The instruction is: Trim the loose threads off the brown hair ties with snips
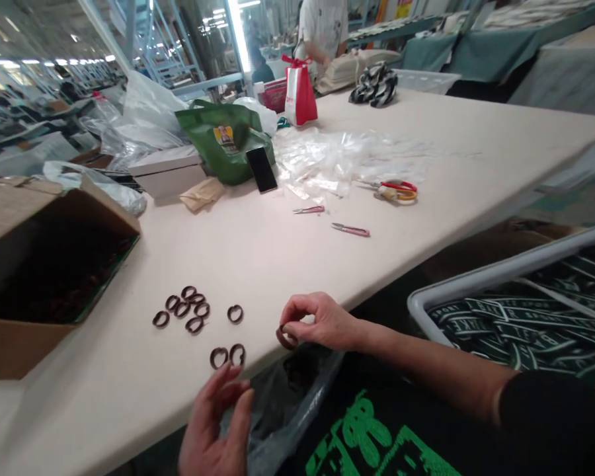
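Observation:
My right hand (322,320) pinches a dark brown ring-shaped band (286,339) between thumb and fingertips, at the near edge of the pale table (277,258). My left hand (218,423) is open below the edge, thumb and fingers apart. Its fingertips are close to two more dark rings, one on the left (219,358) and one on the right (237,355); whether they touch is unclear. A single ring (235,314) lies farther in. Left of it is a loose cluster of several such rings (182,308). Under the table edge hangs a clear plastic bag (277,403) with something dark inside.
An open cardboard box (34,344) stands at the left. Two pink thread snips, one nearer (351,230) and one farther (308,209), lie near red-handled scissors (399,192). Behind are a phone (262,170), a green bag (228,142) and plastic film (337,158). A bin of printed straps (535,311) is at right.

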Demonstrator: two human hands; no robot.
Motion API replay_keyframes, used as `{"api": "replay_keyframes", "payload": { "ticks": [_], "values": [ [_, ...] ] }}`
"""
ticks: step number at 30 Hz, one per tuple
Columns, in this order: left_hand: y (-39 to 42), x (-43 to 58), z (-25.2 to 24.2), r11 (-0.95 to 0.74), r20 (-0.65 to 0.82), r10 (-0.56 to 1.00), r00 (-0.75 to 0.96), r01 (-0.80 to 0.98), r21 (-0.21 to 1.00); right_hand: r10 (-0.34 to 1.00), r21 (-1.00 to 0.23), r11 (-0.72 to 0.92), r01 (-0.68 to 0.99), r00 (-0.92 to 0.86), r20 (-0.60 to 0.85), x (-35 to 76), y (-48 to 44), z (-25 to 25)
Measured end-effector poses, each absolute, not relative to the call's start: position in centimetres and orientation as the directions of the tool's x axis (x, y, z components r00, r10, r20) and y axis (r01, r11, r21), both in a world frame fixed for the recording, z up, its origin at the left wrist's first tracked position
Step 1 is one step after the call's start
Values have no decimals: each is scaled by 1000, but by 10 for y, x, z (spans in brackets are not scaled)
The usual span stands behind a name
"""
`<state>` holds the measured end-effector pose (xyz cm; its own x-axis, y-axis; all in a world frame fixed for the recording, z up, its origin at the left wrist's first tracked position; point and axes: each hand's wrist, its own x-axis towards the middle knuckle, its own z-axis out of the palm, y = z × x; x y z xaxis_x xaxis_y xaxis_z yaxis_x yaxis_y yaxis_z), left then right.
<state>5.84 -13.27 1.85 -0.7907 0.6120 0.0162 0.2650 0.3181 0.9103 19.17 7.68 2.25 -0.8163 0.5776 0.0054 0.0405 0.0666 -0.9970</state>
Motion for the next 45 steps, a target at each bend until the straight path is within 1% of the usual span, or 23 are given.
{"api": "replay_keyframes", "payload": {
  "ticks": [3, 8, 11, 13, 15, 18, 22, 26, 28, 29, 30, 32, 33, 35, 37, 38, 40, 45],
  "values": [
    [-83, 83, 34, 225, 24, 724, -689, 269, 936, 554, -998, 60, 13, -832, 22, 194, 73, 26],
    [-55, 100, 28, 104, -4, 762, -647, 118, 988, 574, -998, 63, -21, -817, 54, 206, 79, 27],
    [-53, 103, 18, 62, 37, 771, -636, 132, 989, 596, -997, 58, -45, -800, 71, 211, 82, 26],
    [-51, 106, 13, 42, 70, 754, -653, 154, 987, 600, -995, 70, -71, -794, 99, 212, 82, 23],
    [-48, 109, 11, 39, 58, 713, -699, 122, 992, 593, -989, 115, -95, -792, 145, 212, 82, 21],
    [-44, 111, 12, 45, -32, 647, -762, -3, 999, 572, -980, 155, -125, -797, 192, 213, 82, 17],
    [-39, 112, 14, 41, -126, 634, -763, -130, 991, 566, -979, 156, -134, -800, 200, 213, 79, 17],
    [-37, 111, 17, 24, -169, 610, -774, -196, 980, 608, -987, 100, -125, -777, 159, 215, 86, 22],
    [-36, 110, 17, 9, -189, 589, -786, -227, 974, 675, -984, 141, -104, -717, 173, 221, 106, 25],
    [-36, 109, 18, 0, -203, 577, -791, -248, 969, 724, -975, 208, -76, -658, 206, 225, 121, 25],
    [-37, 107, 18, -10, -219, 566, -795, -272, 962, 774, -954, 301, -12, -580, 252, 231, 139, 23],
    [-38, 103, 18, -30, -254, 550, -796, -322, 946, 848, -855, 472, 215, -377, 373, 246, 181, 17],
    [-38, 101, 18, -40, -271, 547, -792, -348, 937, 859, -789, 501, 356, -317, 402, 254, 202, 12],
    [-40, 98, 18, -56, -313, 552, -773, -408, 911, 877, -625, 476, 618, -277, 394, 269, 237, 0],
    [-41, 95, 18, -63, -360, 568, -740, -475, 877, 890, -473, 442, 762, -309, 335, 281, 259, -12],
    [-41, 95, 18, -68, -381, 577, -723, -507, 859, 890, -419, 443, 793, -333, 312, 284, 265, -17],
    [-42, 95, 17, -85, -404, 602, -689, -558, 825, 875, -356, 473, 806, -384, 293, 287, 269, -24],
    [-43, 95, 17, -130, -365, 714, -597, -626, 769, 828, -299, 549, 780, -461, 318, 285, 263, -25]
  ]
}}
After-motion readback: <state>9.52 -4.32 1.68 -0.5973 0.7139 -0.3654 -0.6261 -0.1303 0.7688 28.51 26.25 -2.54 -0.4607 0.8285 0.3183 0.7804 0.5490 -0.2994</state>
